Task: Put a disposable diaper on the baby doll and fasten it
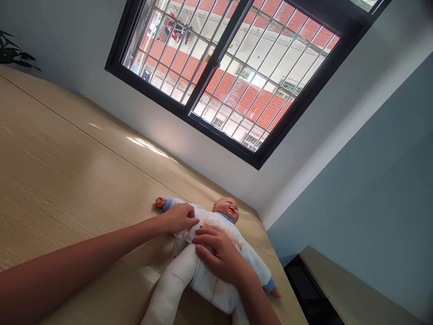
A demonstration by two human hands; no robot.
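Observation:
A baby doll [226,208] lies on its back on the wooden tabletop, arms spread, its head toward the window. It wears a white shirt [248,253] with blue cuffs and collar and a faded print on the chest. White cloth covers its legs [171,289]. My left hand [179,217] is closed at the shirt's left side, its fingers pinched on the fabric. Over the doll's belly is my right hand [221,255], with bent fingers and thumb on the shirt near its lower edge. The cloth under both hands' fingertips is mostly hidden.
The light wood table [67,171] has a seam running along it and meets the wall at the back. Above is a black-framed window [223,67] with metal bars. A dark-fronted cabinet [314,289] stands lower right, and plant leaves [15,56] show upper left.

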